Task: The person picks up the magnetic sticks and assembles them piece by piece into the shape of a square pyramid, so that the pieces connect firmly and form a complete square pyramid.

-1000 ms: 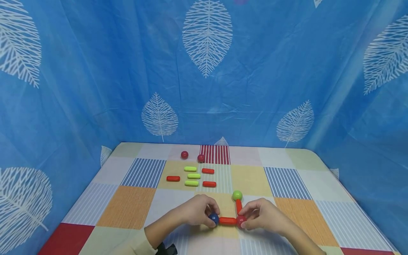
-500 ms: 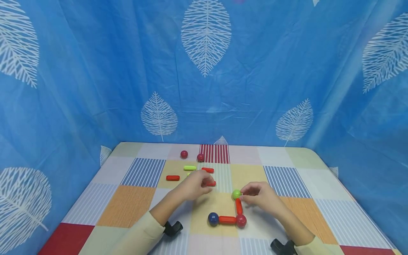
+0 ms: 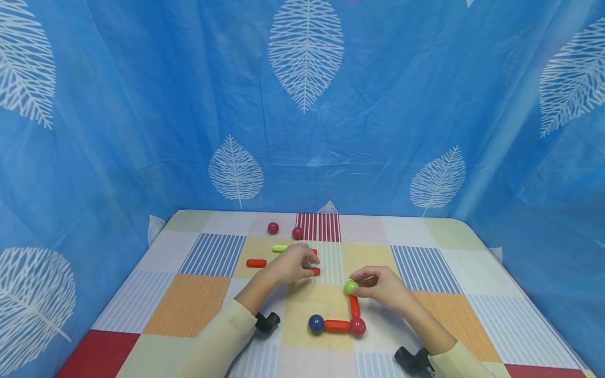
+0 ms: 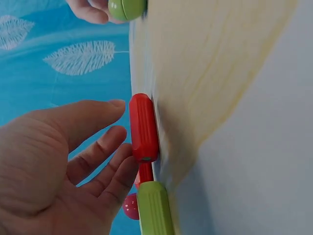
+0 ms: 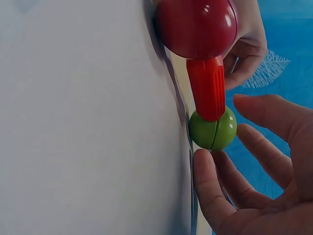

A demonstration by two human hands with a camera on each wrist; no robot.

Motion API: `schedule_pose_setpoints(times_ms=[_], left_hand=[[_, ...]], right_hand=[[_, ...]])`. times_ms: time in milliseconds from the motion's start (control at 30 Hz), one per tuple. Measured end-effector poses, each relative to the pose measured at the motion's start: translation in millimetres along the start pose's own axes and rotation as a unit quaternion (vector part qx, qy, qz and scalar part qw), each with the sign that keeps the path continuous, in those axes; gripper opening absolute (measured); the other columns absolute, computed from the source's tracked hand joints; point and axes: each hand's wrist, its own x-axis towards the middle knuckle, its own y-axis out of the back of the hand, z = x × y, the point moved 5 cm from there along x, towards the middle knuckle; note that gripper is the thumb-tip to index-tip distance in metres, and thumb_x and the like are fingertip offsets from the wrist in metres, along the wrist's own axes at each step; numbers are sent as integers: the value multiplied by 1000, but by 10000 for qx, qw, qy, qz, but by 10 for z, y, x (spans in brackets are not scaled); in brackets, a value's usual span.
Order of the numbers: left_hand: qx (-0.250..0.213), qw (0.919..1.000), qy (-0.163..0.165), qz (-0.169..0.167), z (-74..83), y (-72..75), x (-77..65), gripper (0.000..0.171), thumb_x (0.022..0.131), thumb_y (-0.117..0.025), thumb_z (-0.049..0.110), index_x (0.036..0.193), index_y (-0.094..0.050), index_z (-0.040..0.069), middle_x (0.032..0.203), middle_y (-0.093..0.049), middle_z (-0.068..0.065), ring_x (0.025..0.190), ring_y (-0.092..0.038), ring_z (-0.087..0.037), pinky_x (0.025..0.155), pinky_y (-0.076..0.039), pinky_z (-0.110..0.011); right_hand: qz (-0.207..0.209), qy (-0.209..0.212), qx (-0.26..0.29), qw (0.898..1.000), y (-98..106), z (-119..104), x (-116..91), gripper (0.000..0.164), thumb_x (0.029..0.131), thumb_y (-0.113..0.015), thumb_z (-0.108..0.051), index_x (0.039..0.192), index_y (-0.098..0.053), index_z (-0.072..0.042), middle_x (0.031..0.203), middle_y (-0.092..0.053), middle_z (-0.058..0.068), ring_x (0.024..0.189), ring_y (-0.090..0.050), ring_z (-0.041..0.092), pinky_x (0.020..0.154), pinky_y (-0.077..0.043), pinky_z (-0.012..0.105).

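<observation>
Left Hand Spread over a Red Rod, Right Hand Around a Green Ball

On a desk [image 3: 186, 304] under a patchwork cloth, a person's left hand [image 3: 289, 265] covered much of a group of rods in the head view, leaving just one end of the near red rod [image 4: 143, 127] showing. The left wrist view gave nearly all of that rod, lying beside the fingers, which were relaxed and spread, with a narrow gap at the thumb; a small dull spot marked the rod's end face. That view also brought up a yellow-green rod [image 4: 155, 210], just beside it.

The right hand [image 3: 384, 287] had its fingers bent around the green ball [image 5: 212, 134]; whether they gripped it could not be told. The head view put thumb and forefinger over the ball, while the right wrist view showed a slight gap at the thumb and a seam across the ball.

Only the head view had the whole L-shaped chain: the blue ball [image 3: 316, 324], the lower red rod [image 3: 337, 326], the corner red ball [image 3: 357, 327] and the upright red rod [image 3: 354, 306], whose far end met the green ball. It alone also showed the lone red rod [image 3: 256, 263] left of the group and both far red balls [image 3: 272, 228] near the back edge, before a blue curtain [image 3: 378, 105] printed with white leaves.
</observation>
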Motion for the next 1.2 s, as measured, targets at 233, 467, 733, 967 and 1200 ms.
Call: schedule_pose_setpoints(times_ms=[233, 467, 733, 967, 1200], left_hand=[[-139, 9992, 339, -186, -51, -18, -1, 25, 85, -83, 8, 107, -78, 17, 102, -71, 3, 92, -62, -12, 85, -58, -27], [-70, 9991, 267, -324, -110, -51, 15, 30, 84, -81, 4, 111, -77, 14, 104, -74, 2, 91, -62, -11, 87, -57, -30], [-45, 9993, 207, -305, -147, -62, 33, 26, 84, -80, 3, 106, -78, 16, 99, -74, 5, 89, -62, -10, 88, -57, -30], [-124, 9995, 167, -248, -148, -38, 13, 27, 84, -80, 5, 107, -77, 18, 98, -73, 7, 88, -61, -10, 85, -56, -27], [-614, 9972, -261, -344, -79, -74, -10, 27, 84, -79, 7, 108, -77, 20, 98, -73, 9, 88, -63, -7, 83, -55, -24]], right_hand=[[-106, -80, 71, 9999, -15, 2, -3, 31, 83, -84, -17, 112, -76, -9, 113, -74, 9, 97, -68, 19, 80, -59, 34], [-217, -145, 156, 9995, -17, 34, 15, 32, 82, -84, -16, 112, -76, -8, 112, -74, 9, 94, -68, 19, 79, -58, 33], [-286, -51, 204, 9994, -27, 41, 18, 31, 83, -83, -14, 113, -76, -7, 111, -75, 10, 94, -68, 19, 79, -57, 32], [-270, 6, 174, 9995, -22, 17, 16, 32, 84, -83, -15, 114, -76, -6, 111, -75, 10, 93, -66, 19, 77, -56, 32], [-317, 50, 205, 9993, -17, 42, 37, 33, 83, -83, -15, 114, -75, -6, 110, -76, 10, 94, -68, 19, 79, -58, 31]])
